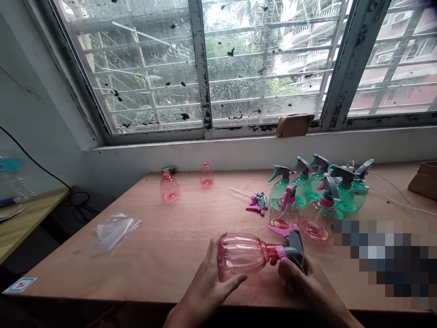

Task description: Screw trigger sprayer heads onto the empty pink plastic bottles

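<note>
A clear pink spray bottle (241, 253) lies sideways in the air above the table's front part. My left hand (210, 278) is wrapped round its base end, thumb along the near side. My right hand (300, 278) grips the grey and pink spray head (294, 248) at the bottle's neck, its fingers close to the pink collar. The head sits at the neck; how tightly it is screwed on cannot be seen. Just beyond it stand two pink spray bottles with heads, one of them (318, 221) at the right. A loose pink and grey spray head (258, 203) with a tube lies behind.
Several green spray bottles (345, 200) stand at the back right. Two headless pink bottles, one nearer (170, 187) and one farther (206, 175), stand at the back left. Clear plastic bags (116, 231) lie on the wooden table (164, 259). White cables run behind the green bottles.
</note>
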Tool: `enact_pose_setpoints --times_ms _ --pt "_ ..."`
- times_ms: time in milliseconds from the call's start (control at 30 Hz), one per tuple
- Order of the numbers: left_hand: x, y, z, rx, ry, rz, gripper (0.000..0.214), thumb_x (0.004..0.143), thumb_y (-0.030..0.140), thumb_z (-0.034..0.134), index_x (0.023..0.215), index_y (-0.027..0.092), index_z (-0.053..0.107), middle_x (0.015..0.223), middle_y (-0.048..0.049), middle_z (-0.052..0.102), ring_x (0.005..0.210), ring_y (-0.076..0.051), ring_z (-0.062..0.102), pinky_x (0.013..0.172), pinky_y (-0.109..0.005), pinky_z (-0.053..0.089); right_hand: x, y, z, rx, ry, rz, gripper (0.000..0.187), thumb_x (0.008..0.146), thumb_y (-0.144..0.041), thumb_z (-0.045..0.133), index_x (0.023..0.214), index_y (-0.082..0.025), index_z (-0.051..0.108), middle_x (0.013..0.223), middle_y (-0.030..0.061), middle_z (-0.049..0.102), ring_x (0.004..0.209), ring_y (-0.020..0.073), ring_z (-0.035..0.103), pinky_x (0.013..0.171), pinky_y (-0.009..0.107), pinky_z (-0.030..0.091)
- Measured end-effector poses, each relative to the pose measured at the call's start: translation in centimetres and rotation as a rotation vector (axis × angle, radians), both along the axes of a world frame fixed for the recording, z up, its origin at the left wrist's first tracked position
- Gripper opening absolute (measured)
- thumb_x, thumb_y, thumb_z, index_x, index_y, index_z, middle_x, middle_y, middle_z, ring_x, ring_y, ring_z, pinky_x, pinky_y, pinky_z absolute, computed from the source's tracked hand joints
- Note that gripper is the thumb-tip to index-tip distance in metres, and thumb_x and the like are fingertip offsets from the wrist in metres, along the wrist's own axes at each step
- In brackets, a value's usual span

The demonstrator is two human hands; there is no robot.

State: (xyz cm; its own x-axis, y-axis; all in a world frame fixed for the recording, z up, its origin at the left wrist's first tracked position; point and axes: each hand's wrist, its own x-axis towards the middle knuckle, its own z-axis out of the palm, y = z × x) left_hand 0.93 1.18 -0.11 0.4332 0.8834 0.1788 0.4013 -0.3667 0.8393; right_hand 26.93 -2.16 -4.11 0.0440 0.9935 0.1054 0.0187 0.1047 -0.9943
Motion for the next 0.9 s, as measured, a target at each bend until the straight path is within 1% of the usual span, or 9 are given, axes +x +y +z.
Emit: enact_pose_setpoints --times_ms 100,167,300,367,433,567,633,767,900 --pt "-0.2 0.1 -0.7 0.016 0.029 -0.048 0.090 0.090 0.037 0.075 0.158 0.034 0.016 0.165 -0.0103 0.033 0.151 -0.032 0.036 0.126 -0.052 0.029 0.5 0.3 -0.5 -0.029 -0.031 -0.002 0.049 0.090 -0.065 0.064 0.075 -0.019 0.064 0.053 -0.0057 0.047 0.047 0.0120 0.041 0.048 0.026 0.030" --pt "-0.5 0.1 -0.7 0.001 0.028 -0.072 0.090 0.091 0.042 0.073 0.159 0.034 0.015 0.169 -0.0101 0.025 0.155 -0.033 0.029 0.128 -0.053 0.023 0.6 0.5 -0.7 -0.048 -0.041 0.003 0.049 0.089 -0.065 0.066 0.072 -0.019 0.063 0.055 -0.0062 0.044 0.050 0.0121 0.039 0.048 0.026 0.030" --pt "-0.9 0.1 0.0 -0.110 -0.050 -0.085 0.064 0.104 0.054 0.047 0.159 0.031 0.025 0.167 -0.0096 0.031 0.155 -0.033 0.029 0.129 -0.056 0.019 0.4 0.5 -0.6 -0.049 -0.044 -0.006 0.051 0.089 -0.067 0.064 0.073 -0.019 0.064 0.051 -0.0070 0.043 0.047 0.0117 0.037 0.048 0.026 0.027" --pt "-1.0 0.0 0.5 -0.135 -0.076 -0.078 0.059 0.105 0.056 0.041 0.157 0.030 0.030 0.167 -0.0089 0.034 0.156 -0.032 0.028 0.129 -0.056 0.017 0.3 0.4 -0.3 -0.025 -0.066 -0.017 0.050 0.090 -0.066 0.063 0.073 -0.019 0.065 0.049 -0.0067 0.044 0.046 0.0118 0.037 0.048 0.026 0.026" --pt "-1.0 -0.2 0.7 -0.133 -0.069 -0.087 0.059 0.104 0.055 0.045 0.156 0.030 0.032 0.166 -0.0085 0.035 0.155 -0.032 0.029 0.129 -0.055 0.018 0.2 0.2 0.0 -0.003 -0.075 -0.020 0.051 0.090 -0.066 0.063 0.072 -0.018 0.066 0.049 -0.0060 0.046 0.045 0.0121 0.038 0.048 0.026 0.027" --pt "-1.2 -0.4 0.7 -0.152 -0.049 -0.105 0.066 0.102 0.049 0.055 0.158 0.031 0.025 0.167 -0.0089 0.034 0.154 -0.032 0.031 0.129 -0.053 0.022 0.1 -0.1 0.4 0.000 -0.048 -0.033 0.052 0.089 -0.065 0.065 0.068 -0.018 0.066 0.048 -0.0046 0.048 0.045 0.0123 0.040 0.048 0.027 0.026" --pt "-1.2 -0.3 0.4 -0.151 -0.045 -0.119 0.076 0.098 0.045 0.064 0.159 0.031 0.022 0.168 -0.0096 0.031 0.155 -0.032 0.029 0.129 -0.052 0.021 0.0 -0.2 0.6 -0.014 -0.014 -0.049 0.050 0.087 -0.065 0.068 0.070 -0.018 0.067 0.049 -0.0046 0.049 0.045 0.0121 0.040 0.048 0.027 0.026" --pt "-1.2 0.0 -0.3 -0.077 -0.002 -0.165 0.102 0.082 0.032 0.084 0.160 0.031 0.018 0.168 -0.0123 0.030 0.154 -0.034 0.031 0.129 -0.050 0.024 -0.2 -0.3 0.5 -0.041 0.035 -0.085 0.047 0.083 -0.063 0.073 0.072 -0.018 0.068 0.053 -0.0039 0.052 0.046 0.0125 0.043 0.048 0.027 0.028" --pt "-1.0 0.2 -0.5 -0.016 0.002 -0.173 0.101 0.082 0.027 0.084 0.160 0.030 0.021 0.165 -0.0135 0.034 0.152 -0.034 0.036 0.127 -0.048 0.029 -0.3 -0.4 0.4 -0.044 0.042 -0.099 0.047 0.082 -0.064 0.073 0.073 -0.018 0.068 0.057 -0.0029 0.055 0.046 0.0128 0.044 0.046 0.027 0.031"
